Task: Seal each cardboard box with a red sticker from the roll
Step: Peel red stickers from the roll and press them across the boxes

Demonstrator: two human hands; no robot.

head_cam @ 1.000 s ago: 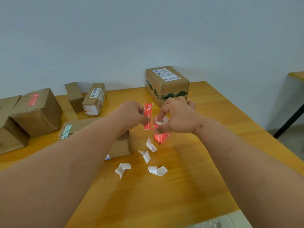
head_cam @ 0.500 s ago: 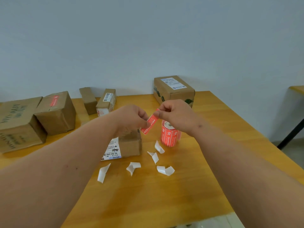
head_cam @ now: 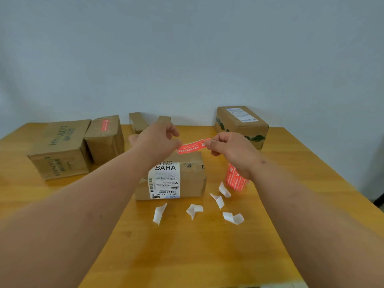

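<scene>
A red sticker (head_cam: 193, 145) is stretched flat in the air between both hands. My left hand (head_cam: 158, 140) pinches its left end and my right hand (head_cam: 228, 148) pinches its right end. It hangs just above a small cardboard box (head_cam: 192, 173) with a white shipping label marked BAHA. The red sticker roll (head_cam: 235, 180) stands upright on the table to the right of that box, partly hidden by my right wrist.
Several white backing scraps (head_cam: 194, 210) lie in front of the box. At the left stand a large box (head_cam: 60, 148) and a box with a red sticker (head_cam: 105, 138). Two small boxes (head_cam: 137, 121) sit at the back. Another box (head_cam: 241, 124) stands back right on the wooden table (head_cam: 187, 246).
The sticker was upright beside the roll; both hands have pulled it flat and horizontal and carried it over the BAHA box. My right hand has left the roll.
</scene>
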